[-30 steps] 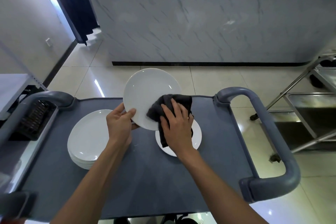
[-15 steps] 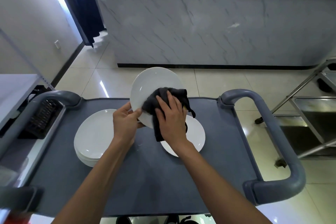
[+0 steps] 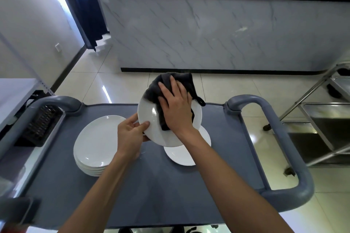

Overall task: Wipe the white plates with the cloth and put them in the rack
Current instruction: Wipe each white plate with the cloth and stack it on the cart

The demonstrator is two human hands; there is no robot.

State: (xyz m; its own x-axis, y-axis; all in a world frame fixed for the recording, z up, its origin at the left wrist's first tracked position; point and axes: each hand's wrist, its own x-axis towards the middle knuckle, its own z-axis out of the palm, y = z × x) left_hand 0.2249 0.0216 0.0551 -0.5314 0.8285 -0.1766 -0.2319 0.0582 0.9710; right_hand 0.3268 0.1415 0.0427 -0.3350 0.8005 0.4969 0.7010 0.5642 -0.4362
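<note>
White plate (image 3: 151,119), tilted up over the grey cart (image 3: 170,195), faces us. Our left hand (image 3: 130,136) pinches its near-left rim; our right hand (image 3: 176,108) lies nearly flat, pressing the dark cloth (image 3: 176,79) on its far-right face. We judge the wipe should sweep toward the left, still uncovered.

left hand (image 3: 130,134) gripping tilted white plate (image 3: 151,119), right hand (image 3: 176,108) pressing dark cloth (image 3: 151,91)
</note>
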